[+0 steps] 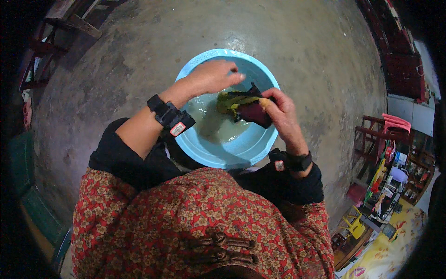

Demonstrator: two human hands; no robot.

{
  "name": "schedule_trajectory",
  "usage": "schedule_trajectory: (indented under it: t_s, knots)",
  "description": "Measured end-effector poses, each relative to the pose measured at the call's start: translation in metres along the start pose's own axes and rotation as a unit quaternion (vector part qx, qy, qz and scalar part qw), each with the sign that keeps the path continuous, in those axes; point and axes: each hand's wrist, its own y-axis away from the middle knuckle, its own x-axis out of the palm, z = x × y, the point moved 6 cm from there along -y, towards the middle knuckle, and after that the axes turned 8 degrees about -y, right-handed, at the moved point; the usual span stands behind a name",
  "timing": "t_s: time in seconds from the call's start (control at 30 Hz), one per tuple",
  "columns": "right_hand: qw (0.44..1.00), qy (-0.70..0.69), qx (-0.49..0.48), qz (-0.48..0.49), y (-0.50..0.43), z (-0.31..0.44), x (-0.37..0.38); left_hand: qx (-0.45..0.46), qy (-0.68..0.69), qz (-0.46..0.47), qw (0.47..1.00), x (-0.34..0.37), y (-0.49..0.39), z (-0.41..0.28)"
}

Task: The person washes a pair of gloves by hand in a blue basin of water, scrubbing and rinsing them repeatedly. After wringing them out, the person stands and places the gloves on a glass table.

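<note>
A light blue plastic basin (256, 148) stands on the floor before me, with cloudy water (212, 130) in its bottom. Between the thumb and fingers of my right hand (284, 113) is a piece of cloth (252, 111), dark maroon and black with yellow-green parts. It hangs over the right half of the basin, and its exact kind cannot be made out. My left hand (217, 75), blurred, hovers above the far left part of the basin. Its thumb and forefinger are apart, and nothing shows between them. Each wrist wears a black strapped device.
Bare concrete floor (139, 69) surrounds the basin. A wooden bench-like piece (43, 48) stands far left, and a green panel (21, 164) lies along the left rim. At right are a pink cloth (396, 122), a cluttered table (386, 191) and a small yellow chair (355, 225).
</note>
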Motion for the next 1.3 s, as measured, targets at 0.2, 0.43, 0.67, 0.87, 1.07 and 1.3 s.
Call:
schedule_trajectory:
  t_s: [0.2, 0.43, 0.67, 0.87, 1.07, 1.3]
  knots:
    - [0.991, -0.074, -0.115, 0.001, 0.033, 0.106, 0.005, -0.105, 0.328, 0.04, 0.938, 0.037, -0.003, 0.025]
    - [0.966, -0.172, -0.191, 0.013, 0.017, 0.086, -0.012, -0.139, 0.762, 0.197, 0.601, 0.074, 0.012, -0.007]
    - [0.98, -0.16, -0.003, -0.117, -0.011, -0.045, -0.001, -0.139, 0.592, 0.105, 0.787, 0.079, 0.006, 0.002]
    - [0.964, -0.191, 0.041, -0.18, -0.015, -0.093, 0.021, -0.092, 0.354, -0.03, 0.93, 0.087, 0.01, -0.004]
    - [0.952, -0.25, 0.043, -0.172, -0.011, -0.091, 0.023, -0.053, 0.212, -0.118, 0.969, 0.071, 0.02, -0.024]
    - [0.924, -0.333, 0.065, -0.176, -0.01, -0.095, 0.022, 0.014, 0.024, -0.129, 0.991, 0.052, 0.021, -0.049]
